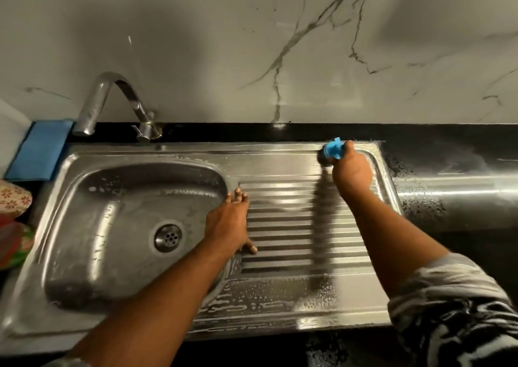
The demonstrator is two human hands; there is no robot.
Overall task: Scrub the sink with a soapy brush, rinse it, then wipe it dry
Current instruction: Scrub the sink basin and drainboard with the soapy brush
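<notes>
Clenched round a blue-handled brush [332, 151], the right grip [351, 171] held the dark bristles down on the steel at the far right corner of the sink [196, 153], just beyond the ribbed drainboard [280, 226]. The left grip [227, 223] lay released, fingers straight and pressed flat on the ridge between the basin [112, 226] and the drainboard, seemingly as a brace.

By my reading the task was in its first stage, the scrubbing, and well into it. Suds [252, 302] and beaded water covered the near strip of the drainboard, and a thin soapy film showed on the basin walls and around the drain [168, 237]. The far rim and that right corner looked like some of the last parts the brush had to reach, though I could not tell how thoroughly the basin itself had been scrubbed.

No water ran from the tap [112, 103], and with soap lying on the steel, the rinse appeared not yet begun. The drying was also left to do: a blue cloth [39, 150] lay on the counter [448, 148] at the far left, beside the tap and well apart from both grips. Droplets speckled the dark counter to the right of the sink.
</notes>
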